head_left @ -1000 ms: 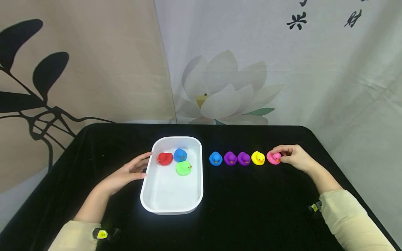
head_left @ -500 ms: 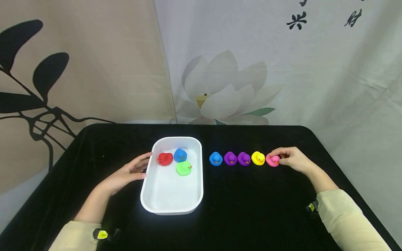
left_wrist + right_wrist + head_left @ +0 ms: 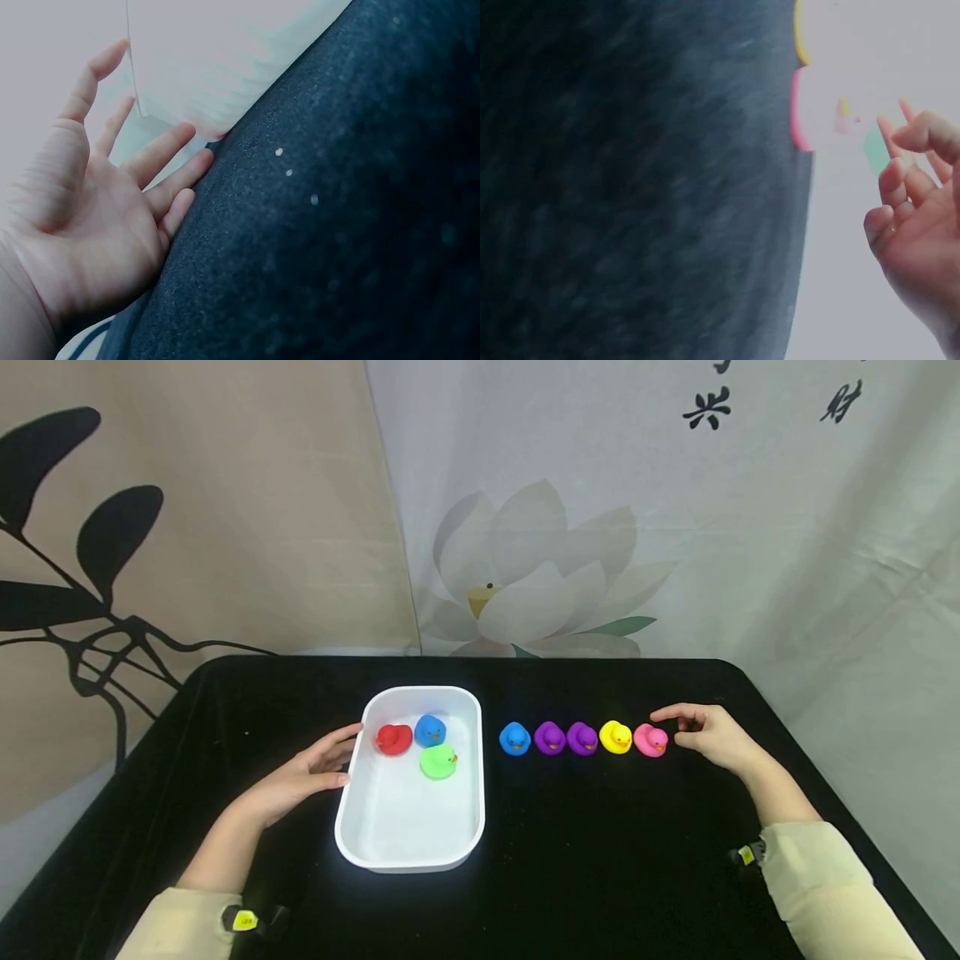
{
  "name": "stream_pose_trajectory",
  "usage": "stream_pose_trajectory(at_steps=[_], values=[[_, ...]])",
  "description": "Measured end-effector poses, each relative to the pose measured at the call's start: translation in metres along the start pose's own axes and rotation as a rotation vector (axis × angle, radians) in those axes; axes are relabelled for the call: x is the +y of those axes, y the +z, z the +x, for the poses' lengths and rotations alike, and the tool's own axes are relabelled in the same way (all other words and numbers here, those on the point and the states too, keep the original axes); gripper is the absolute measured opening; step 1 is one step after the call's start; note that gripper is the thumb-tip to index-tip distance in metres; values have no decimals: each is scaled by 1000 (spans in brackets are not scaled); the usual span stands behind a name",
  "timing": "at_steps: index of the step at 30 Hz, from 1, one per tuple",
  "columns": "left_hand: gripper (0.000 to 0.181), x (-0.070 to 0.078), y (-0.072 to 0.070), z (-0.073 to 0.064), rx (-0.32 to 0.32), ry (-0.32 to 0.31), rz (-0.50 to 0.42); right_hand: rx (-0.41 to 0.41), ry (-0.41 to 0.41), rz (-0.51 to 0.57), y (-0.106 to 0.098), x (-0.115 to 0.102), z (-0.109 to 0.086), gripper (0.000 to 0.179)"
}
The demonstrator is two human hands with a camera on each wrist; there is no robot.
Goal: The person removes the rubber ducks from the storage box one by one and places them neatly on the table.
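Note:
My left hand (image 3: 307,772) rests its fingertips and thumb against the left side of a white plastic tray (image 3: 405,852); in the left wrist view its fingers are loosely spread at the tray's wall. Inside the tray sit a red rubber duck (image 3: 394,740), a blue one and a green rubber duck (image 3: 438,762). To the right stands a row of rubber ducks, ending in a pink rubber duck (image 3: 650,741). Just right of that pink duck hovers my right hand (image 3: 708,735), thumb and index finger parted, holding nothing. In the right wrist view the pink duck is washed out by glare.
The row also has a blue duck (image 3: 515,739), two purple ducks and a yellow duck (image 3: 616,737), side by side. Everything stands on a black cloth-covered table (image 3: 570,877). A printed curtain (image 3: 555,527) hangs behind the table's far edge.
My right hand slid the pink duck slightly left toward the yellow one, then let go of it and drew back to the right. The left hand and tray have stayed put.

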State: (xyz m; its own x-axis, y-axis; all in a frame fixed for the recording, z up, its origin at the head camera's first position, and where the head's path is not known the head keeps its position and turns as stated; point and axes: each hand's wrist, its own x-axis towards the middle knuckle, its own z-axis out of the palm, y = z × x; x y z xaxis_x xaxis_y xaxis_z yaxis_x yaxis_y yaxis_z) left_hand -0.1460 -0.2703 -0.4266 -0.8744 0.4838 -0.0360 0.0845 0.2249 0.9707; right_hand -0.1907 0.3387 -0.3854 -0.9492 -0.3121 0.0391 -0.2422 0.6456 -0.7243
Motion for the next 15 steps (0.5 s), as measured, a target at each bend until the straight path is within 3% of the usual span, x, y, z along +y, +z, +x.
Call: stream_pose_trajectory(at_steps=[6, 11, 15], values=[[73, -1, -1, 0, 2, 1, 6, 121, -73, -64, -1, -28, -5, 33], [72, -1, -1, 0, 1, 3, 5, 207, -179, -29, 5, -76, -16, 28], [72, -1, -1, 0, -2, -1, 6, 242, -251, 15, 13, -101, -18, 26]])
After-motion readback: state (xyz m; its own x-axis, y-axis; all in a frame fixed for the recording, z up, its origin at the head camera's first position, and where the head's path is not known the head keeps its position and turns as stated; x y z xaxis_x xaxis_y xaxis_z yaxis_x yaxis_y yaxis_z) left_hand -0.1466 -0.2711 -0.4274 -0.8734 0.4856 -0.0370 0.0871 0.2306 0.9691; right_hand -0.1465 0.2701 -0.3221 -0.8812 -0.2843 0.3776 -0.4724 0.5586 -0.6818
